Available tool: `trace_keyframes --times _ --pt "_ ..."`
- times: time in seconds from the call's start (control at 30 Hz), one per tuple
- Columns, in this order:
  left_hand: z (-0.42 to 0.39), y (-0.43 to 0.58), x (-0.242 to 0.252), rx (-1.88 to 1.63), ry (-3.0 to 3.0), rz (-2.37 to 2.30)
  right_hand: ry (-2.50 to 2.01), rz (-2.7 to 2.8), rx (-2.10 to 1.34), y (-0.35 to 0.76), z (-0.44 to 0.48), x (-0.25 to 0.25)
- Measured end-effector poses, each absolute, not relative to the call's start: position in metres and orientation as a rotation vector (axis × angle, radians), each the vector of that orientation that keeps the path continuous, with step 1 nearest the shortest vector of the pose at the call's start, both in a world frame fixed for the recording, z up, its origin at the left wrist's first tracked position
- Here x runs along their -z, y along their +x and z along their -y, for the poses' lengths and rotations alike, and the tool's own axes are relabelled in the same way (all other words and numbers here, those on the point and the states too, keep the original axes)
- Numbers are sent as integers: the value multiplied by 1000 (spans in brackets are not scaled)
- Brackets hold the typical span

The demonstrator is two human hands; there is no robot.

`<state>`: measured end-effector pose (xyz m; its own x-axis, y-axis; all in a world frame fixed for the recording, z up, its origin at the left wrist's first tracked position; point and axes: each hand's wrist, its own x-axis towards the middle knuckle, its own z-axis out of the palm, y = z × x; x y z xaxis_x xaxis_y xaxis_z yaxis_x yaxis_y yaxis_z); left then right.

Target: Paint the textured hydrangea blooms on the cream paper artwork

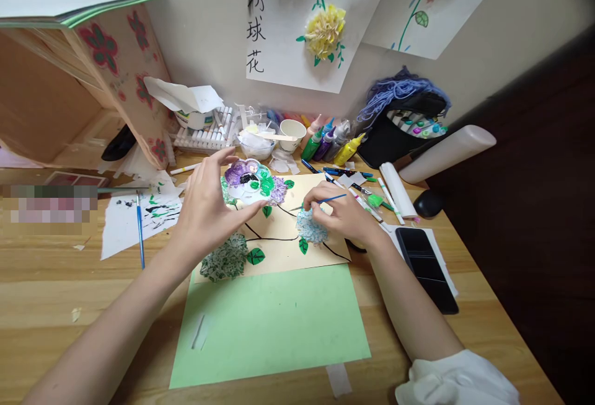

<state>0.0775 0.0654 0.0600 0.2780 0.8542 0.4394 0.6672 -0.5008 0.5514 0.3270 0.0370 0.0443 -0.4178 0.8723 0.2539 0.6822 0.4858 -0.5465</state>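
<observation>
My left hand (208,201) grips a small round paint palette (238,190) by its edges, thumb on the near side and fingers on the far side. Purple, green and black paint sit in its wells. In my right hand (341,214) is a thin blue paintbrush (333,198), pinched over the cream picture sheet (279,255). The brush tip is too small to make out. Beneath that hand, partly covered, is a blue paper flower (310,226). A dark green flower (225,257) and a purple flower (280,190) are also on the sheet, with painted stems and leaves.
Green paper (279,324) lies in front. Paint bottles (324,144), a paper cup (292,134) and markers (209,135) line the wall. To the right are a phone (425,268) and a mouse (428,204). Another brush (140,231) rests on paint-smeared paper (121,234) at left.
</observation>
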Motion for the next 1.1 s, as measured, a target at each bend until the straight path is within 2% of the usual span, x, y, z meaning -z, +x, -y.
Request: trace_keyframes --times 0.83,1.1 --pt "-66 78 -59 -1039 2303 -1390 -1266 2368 -603 330 -34 -48" --pt "-65 78 -59 -1045 2311 -1377 -1215 2341 -533 331 -35 -48"
